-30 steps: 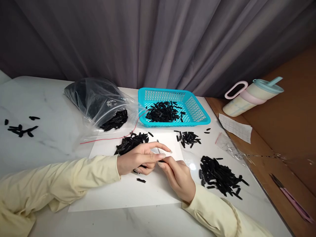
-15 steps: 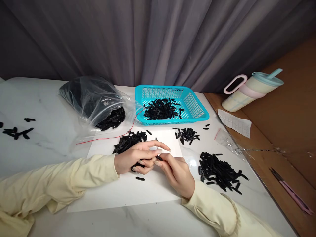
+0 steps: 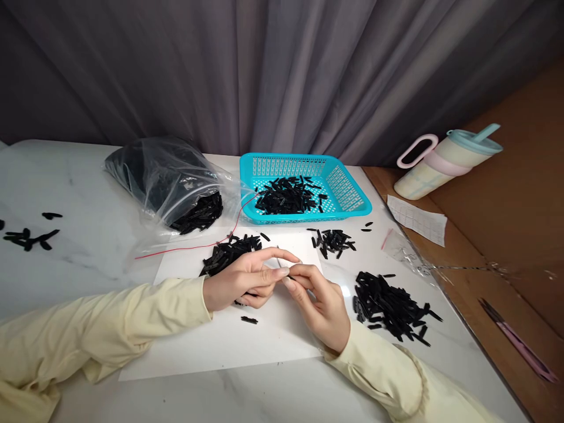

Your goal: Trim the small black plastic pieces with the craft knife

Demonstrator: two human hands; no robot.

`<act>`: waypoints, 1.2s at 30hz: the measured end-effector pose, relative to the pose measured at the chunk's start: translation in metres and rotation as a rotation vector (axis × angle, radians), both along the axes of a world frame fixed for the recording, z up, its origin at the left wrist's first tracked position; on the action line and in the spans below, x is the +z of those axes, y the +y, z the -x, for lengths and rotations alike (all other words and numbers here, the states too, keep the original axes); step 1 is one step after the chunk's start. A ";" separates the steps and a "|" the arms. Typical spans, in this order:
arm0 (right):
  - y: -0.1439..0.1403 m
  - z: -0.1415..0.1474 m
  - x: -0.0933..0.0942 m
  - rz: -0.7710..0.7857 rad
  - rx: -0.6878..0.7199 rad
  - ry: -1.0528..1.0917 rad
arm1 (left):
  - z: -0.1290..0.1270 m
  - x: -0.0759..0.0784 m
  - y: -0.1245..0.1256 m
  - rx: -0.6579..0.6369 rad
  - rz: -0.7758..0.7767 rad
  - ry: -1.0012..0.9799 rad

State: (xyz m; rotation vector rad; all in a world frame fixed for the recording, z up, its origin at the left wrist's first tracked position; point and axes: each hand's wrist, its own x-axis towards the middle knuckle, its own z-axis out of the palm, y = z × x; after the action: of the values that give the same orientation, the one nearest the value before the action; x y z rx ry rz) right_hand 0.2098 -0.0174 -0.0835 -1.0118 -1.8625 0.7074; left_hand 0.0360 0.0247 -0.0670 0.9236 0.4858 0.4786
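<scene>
Black piece point(image 3: 291, 277) mostly hidden by fingertips. Right hand point(image 3: 324, 302) pinches it, thumb to index. Left hand point(image 3: 247, 279): index extended, exact grip unclear.

From my remote station I saw the right hand point(image 3: 325, 304) raise its thumb toward the left hand point(image 3: 244, 279), mostly hiding the black piece point(image 3: 290, 277) exposed a moment earlier.
</scene>
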 end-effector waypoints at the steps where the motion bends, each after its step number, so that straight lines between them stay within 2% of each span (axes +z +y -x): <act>1: 0.000 0.000 0.000 0.004 -0.006 0.002 | 0.000 0.000 0.000 0.009 0.005 0.001; 4: -0.001 0.000 0.001 -0.023 -0.012 0.005 | -0.001 0.001 0.000 0.024 0.015 0.012; 10: -0.001 0.002 0.001 -0.178 -0.076 -0.031 | -0.001 -0.001 0.001 0.034 0.010 0.060; 17: -0.004 0.003 -0.001 -0.204 -0.172 -0.057 | 0.000 -0.004 0.001 0.073 0.032 0.088; 25: -0.005 0.002 -0.003 -0.221 -0.186 -0.101 | -0.001 -0.003 0.001 0.082 0.026 0.104; 33: -0.002 0.002 -0.003 -0.229 -0.097 -0.109 | 0.000 -0.004 0.002 0.040 0.021 0.116; 36: -0.001 0.002 -0.004 -0.248 -0.120 -0.112 | 0.000 -0.003 0.002 0.030 0.008 0.132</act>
State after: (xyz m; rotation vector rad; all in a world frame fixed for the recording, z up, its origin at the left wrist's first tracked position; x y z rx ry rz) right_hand 0.2079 -0.0185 -0.0872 -1.0072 -1.9116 0.3448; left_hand 0.0362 0.0269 -0.0701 0.9448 0.6220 0.4439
